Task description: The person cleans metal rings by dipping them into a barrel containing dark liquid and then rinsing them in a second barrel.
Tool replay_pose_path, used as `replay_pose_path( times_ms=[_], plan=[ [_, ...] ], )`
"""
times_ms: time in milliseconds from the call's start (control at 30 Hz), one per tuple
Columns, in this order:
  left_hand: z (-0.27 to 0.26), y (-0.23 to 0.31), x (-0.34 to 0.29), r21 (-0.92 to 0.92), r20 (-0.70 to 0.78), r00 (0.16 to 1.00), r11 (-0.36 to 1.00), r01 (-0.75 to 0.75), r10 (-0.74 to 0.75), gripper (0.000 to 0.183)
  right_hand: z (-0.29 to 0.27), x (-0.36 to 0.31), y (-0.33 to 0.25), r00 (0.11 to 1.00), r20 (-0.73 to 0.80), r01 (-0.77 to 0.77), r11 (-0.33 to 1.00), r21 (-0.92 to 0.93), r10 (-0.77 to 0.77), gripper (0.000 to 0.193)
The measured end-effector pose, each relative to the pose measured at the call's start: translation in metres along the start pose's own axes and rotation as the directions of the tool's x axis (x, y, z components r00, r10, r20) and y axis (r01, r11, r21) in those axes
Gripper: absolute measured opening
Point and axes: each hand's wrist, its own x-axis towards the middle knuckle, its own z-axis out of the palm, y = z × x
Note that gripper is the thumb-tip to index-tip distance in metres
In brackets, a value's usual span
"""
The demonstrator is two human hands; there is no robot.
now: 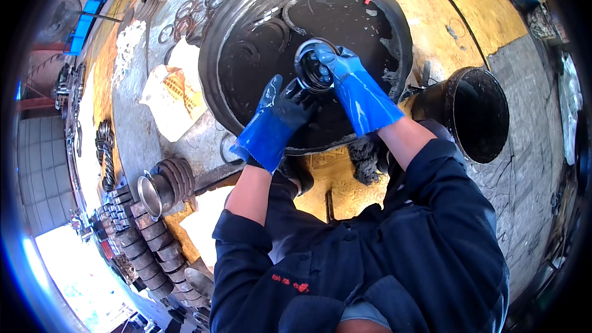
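Both my hands wear long blue rubber gloves, wet and darkened at the fingers. My right hand [346, 80] grips a shiny round metal ring [303, 57], its fingers curled over the right rim and partly inside the opening. Dark rounded shapes show inside the ring. Just below and left of it is my left hand [280, 111], thumb apart and fingers stretched toward the ring's lower edge; whether they touch it is hard to make out. Beneath both hands lies a wide round black tub [213, 77] of dark liquid, where curved metal pieces [290, 17] break the surface.
Right of the tub stands a black bucket [453, 111]. To the left are a white sack [176, 102] and a pile of thin rings [194, 15]. Stacked metal rings [179, 176], a metal bowl-like part [151, 194] and rows of thick cylindrical parts [163, 240] lie lower left.
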Motion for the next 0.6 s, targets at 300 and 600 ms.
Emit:
replay_pose_path(
  times_ms=[300, 600],
  plan=[
    [-0.024, 0.015, 0.009, 0.091, -0.17, 0.967, 0.98, -0.177, 0.19, 0.057, -0.029, 0.005, 0.033, 0.929, 0.027, -0.199, 0.56, -0.804, 0.368, 0.042],
    [-0.013, 0.004, 0.024, 0.083, -0.453, 0.88, 0.99, -0.118, 0.142, 0.05, 0.004, -0.014, -0.007, 0.899, 0.399, -0.07, 0.961, -0.268, 0.177, 0.025]
  ],
)
